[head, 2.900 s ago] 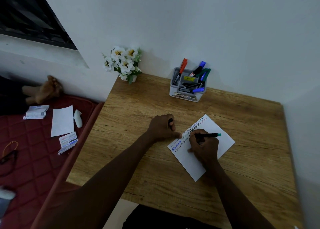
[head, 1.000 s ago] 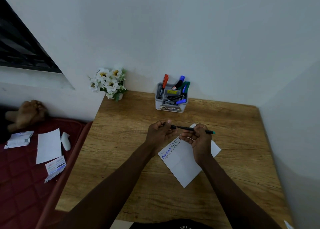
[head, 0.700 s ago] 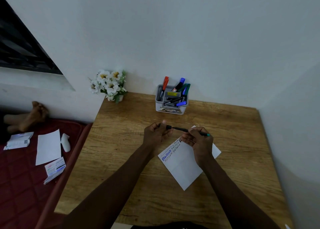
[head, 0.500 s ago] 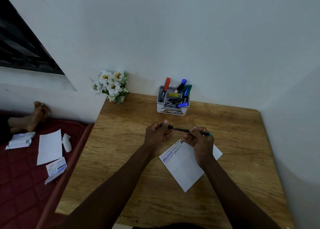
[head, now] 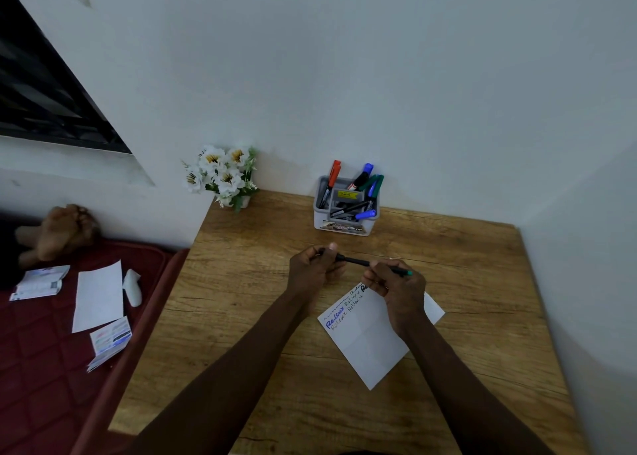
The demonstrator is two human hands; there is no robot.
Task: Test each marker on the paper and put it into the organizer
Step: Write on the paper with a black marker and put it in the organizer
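Marker (head: 356, 261) nearly level, long axis left-right, green end pointing right, above worktop (head: 241, 299) by paper's (head: 372, 344) far edge | left grip (head: 315, 270) curled round black end | right grip (head: 400, 285) pinching barrel | organizer (head: 344, 227) well behind

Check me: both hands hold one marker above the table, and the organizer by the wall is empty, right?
Not empty: the head view shows the organizer holding several markers. The left hand and right hand do hold one marker.

Dim, flat indoor light, soft shadows, wide-angle bending at edges
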